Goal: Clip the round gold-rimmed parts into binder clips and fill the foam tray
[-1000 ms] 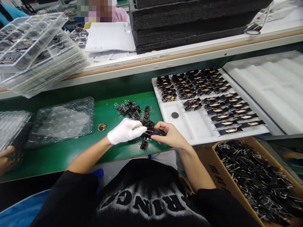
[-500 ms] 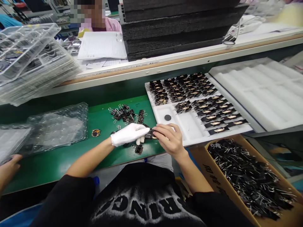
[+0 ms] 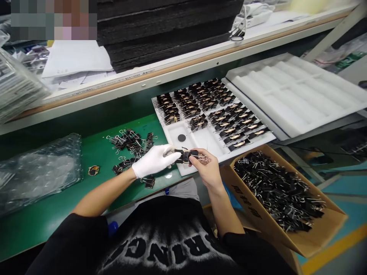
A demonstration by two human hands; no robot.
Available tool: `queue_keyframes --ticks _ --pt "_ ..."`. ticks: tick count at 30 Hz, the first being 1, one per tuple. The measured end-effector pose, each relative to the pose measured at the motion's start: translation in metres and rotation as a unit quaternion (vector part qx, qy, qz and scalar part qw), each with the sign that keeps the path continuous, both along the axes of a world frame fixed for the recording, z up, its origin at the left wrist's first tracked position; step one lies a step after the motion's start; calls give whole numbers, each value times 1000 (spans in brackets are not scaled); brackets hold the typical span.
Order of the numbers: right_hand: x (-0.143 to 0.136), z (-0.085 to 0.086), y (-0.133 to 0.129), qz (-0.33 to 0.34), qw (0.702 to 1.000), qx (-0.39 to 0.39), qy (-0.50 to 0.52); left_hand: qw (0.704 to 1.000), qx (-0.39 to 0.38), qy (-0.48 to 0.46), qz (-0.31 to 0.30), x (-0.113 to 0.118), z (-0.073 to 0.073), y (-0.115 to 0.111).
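My left hand (image 3: pixel 153 161), in a white glove, is closed on one end of a small dark assembly. My bare right hand (image 3: pixel 208 168) pinches its other end. This assembly looks like a small round part (image 3: pixel 186 156) with a black binder clip (image 3: pixel 194 153) on the right and another black clip at the gloved fingers. Loose binder clips (image 3: pixel 126 139) lie in a pile left of my hands, with more by my left wrist. Beyond my hands is a white foam tray (image 3: pixel 174 131), holding rows of clipped parts (image 3: pixel 197 99) and a dark disc (image 3: pixel 181 138).
A cardboard box (image 3: pixel 323 238) full of binder clips stands at the right. Clear plastic trays (image 3: pixel 51 168) and a gold-rimmed round part (image 3: pixel 93 170) lie on the green bench (image 3: pixel 25 233). Another white foam tray (image 3: pixel 304 95) is at the right. Black foam blocks (image 3: pixel 172 34) are stacked on the shelf.
The view has swung to the right. My right fingers have shifted, and a binder clip with wire handles now shows between them. The other person's hand at the left has left the view.
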State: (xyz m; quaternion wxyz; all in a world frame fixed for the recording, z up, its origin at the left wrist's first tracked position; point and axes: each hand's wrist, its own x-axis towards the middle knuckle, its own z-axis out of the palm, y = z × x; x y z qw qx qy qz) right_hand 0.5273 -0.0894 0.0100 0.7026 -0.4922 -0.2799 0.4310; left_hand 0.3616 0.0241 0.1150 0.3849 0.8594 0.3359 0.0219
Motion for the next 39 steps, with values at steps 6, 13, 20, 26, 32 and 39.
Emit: queue_keyframes --ticks 6,13,20,26,32,39 --pt "35 -17 -15 -21 990 53 -130 985 121 23 -122 32 -4 8" --pt "29 -41 -1 -385 820 66 -418 924 379 45 1 104 -47 27" --pt "14 -62 2 -318 810 47 -491 912 403 77 19 139 -71 36" --pt "13 -66 3 -310 803 36 -508 894 438 97 -4 139 -83 37" --pt "11 -67 4 -303 795 16 -525 900 412 140 -7 132 -82 37" --pt "10 -67 4 -284 788 -13 -546 907 396 134 -41 117 -72 35"
